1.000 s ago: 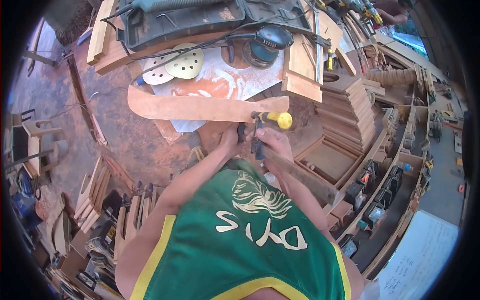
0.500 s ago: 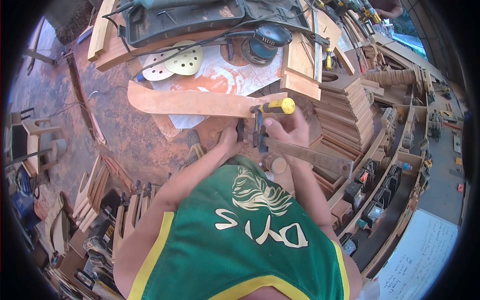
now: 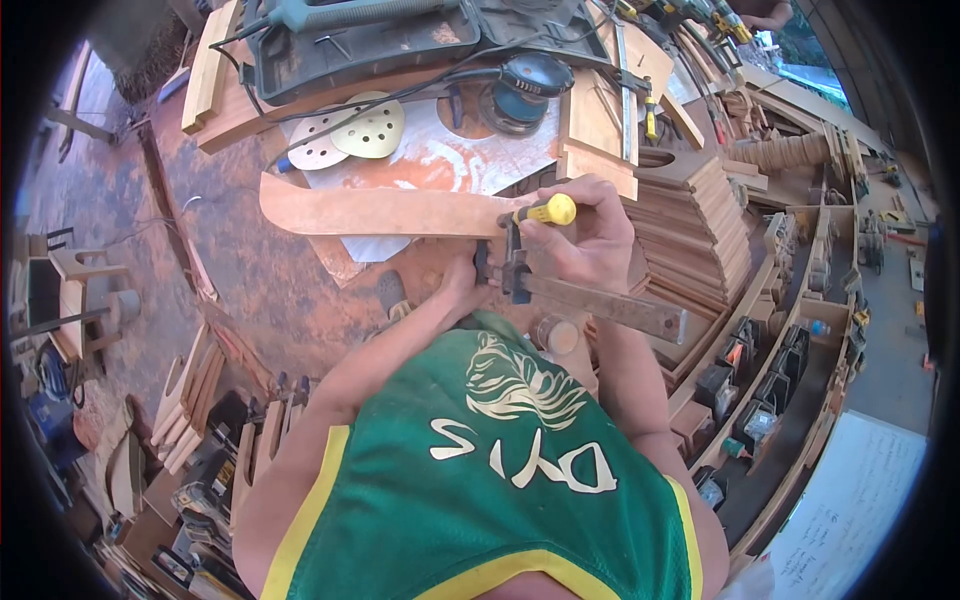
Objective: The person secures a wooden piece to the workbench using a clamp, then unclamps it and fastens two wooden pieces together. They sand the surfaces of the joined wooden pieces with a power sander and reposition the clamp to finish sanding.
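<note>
A long curved wooden board [image 3: 380, 212] lies across the bench, and a bar clamp [image 3: 590, 298] grips its right end. My right hand [image 3: 585, 240] is wrapped around the clamp's yellow handle [image 3: 548, 210]. Lower down, my left hand [image 3: 466, 275] holds the clamp's jaw at the board's underside. The clamp's steel bar runs to the right, below my right forearm. My green shirt hides everything below the hands.
A blue orbital sander [image 3: 525, 85], perforated sanding discs [image 3: 368, 128] and an open tool case [image 3: 350, 45] lie behind the board. Stacked wood pieces [image 3: 695, 225] rise at the right. Shelves of tools [image 3: 780, 360] curve along the right; wooden offcuts [image 3: 190, 390] lie at the left.
My right hand has risen from the clamp's bar to grip the yellow handle. The handle has swung a little left and up; the bar has tilted nearer level.
</note>
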Demonstrator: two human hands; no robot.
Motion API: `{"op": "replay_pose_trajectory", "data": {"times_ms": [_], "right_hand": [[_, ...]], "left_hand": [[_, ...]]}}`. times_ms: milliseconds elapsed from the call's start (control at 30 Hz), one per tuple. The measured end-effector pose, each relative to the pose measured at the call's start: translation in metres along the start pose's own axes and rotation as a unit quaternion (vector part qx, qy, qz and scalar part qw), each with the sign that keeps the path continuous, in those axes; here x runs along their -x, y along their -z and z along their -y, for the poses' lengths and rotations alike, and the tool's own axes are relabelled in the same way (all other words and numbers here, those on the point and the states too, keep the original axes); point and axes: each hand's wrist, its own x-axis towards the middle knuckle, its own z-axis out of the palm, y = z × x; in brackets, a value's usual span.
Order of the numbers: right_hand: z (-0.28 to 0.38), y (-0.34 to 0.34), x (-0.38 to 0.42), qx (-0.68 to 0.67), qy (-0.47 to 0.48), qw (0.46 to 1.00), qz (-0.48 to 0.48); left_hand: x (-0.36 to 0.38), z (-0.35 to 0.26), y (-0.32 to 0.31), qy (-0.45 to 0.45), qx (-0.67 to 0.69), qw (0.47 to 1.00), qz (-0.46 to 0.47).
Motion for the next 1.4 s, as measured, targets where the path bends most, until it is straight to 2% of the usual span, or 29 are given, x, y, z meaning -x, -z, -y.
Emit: {"op": "replay_pose_trajectory", "data": {"times_ms": [67,167,267,300,400,500,600,700,733,800,833,900,967,1033,1100,1167,1267,1367,1400], "right_hand": [[0.01,0.0,-0.002,0.019,-0.053,0.998,0.002],[0.019,0.003,-0.01,-0.043,-0.111,0.993,-0.002],[0.016,0.01,-0.006,-0.097,-0.152,0.982,0.058],[0.013,0.007,-0.005,-0.11,-0.135,0.984,0.044],[0.008,0.001,-0.003,-0.003,-0.081,0.996,0.025],[0.001,-0.009,-0.001,-0.016,-0.085,0.995,-0.048],[0.01,-0.011,-0.011,-0.033,-0.115,0.991,-0.06],[0.003,-0.009,-0.015,-0.066,-0.076,0.994,-0.053],[0.003,-0.006,-0.014,-0.064,-0.095,0.993,-0.026],[0.003,0.005,-0.011,-0.066,-0.133,0.988,0.034],[0.0,0.008,-0.009,-0.058,-0.122,0.99,0.035],[-0.011,0.008,-0.006,-0.058,-0.098,0.993,0.045],[-0.014,0.005,-0.007,-0.08,-0.102,0.991,0.045],[-0.016,0.004,-0.007,-0.107,-0.112,0.987,0.047],[-0.016,0.004,-0.009,-0.136,-0.115,0.983,0.054],[-0.015,0.005,-0.009,-0.137,-0.124,0.98,0.07],[-0.016,0.009,-0.009,-0.133,-0.119,0.98,0.084],[-0.017,0.012,-0.012,-0.079,-0.096,0.988,0.089],[-0.019,0.013,-0.01,-0.052,-0.093,0.99,0.088]], "left_hand": [[-0.003,0.002,0.0,-0.004,0.011,1.0,0.019],[-0.007,0.006,0.001,-0.002,0.022,1.0,0.005],[-0.01,0.006,-0.002,0.003,0.011,1.0,-0.008],[-0.011,0.006,0.001,0.005,0.005,1.0,-0.011],[-0.012,0.004,0.009,-0.011,0.001,1.0,0.028],[-0.012,0.005,0.011,-0.035,-0.062,0.997,-0.012],[-0.025,0.008,0.019,-0.015,0.035,0.999,0.023],[0.006,-0.003,-0.026,-0.025,-0.037,0.998,-0.04],[0.011,-0.007,-0.026,-0.037,-0.135,0.989,-0.056],[0.028,-0.022,-0.018,-0.063,-0.323,0.94,-0.093],[0.048,-0.032,-0.018,-0.109,-0.423,0.895,-0.084],[0.109,-0.053,-0.015,-0.189,-0.607,0.767,-0.08],[0.171,-0.081,-0.017,-0.401,-0.65,0.64,-0.08],[0.213,-0.132,-0.014,-0.543,-0.766,0.323,-0.118],[0.239,-0.173,-0.053,-0.529,-0.807,0.183,-0.189],[0.231,-0.207,-0.081,-0.476,-0.866,0.124,-0.089],[0.192,-0.23,-0.087,-0.321,-0.936,0.146,-0.007],[0.17,-0.242,-0.079,-0.206,-0.96,0.191,0.007],[0.168,-0.245,-0.08,-0.21,-0.96,0.186,0.006]]}}
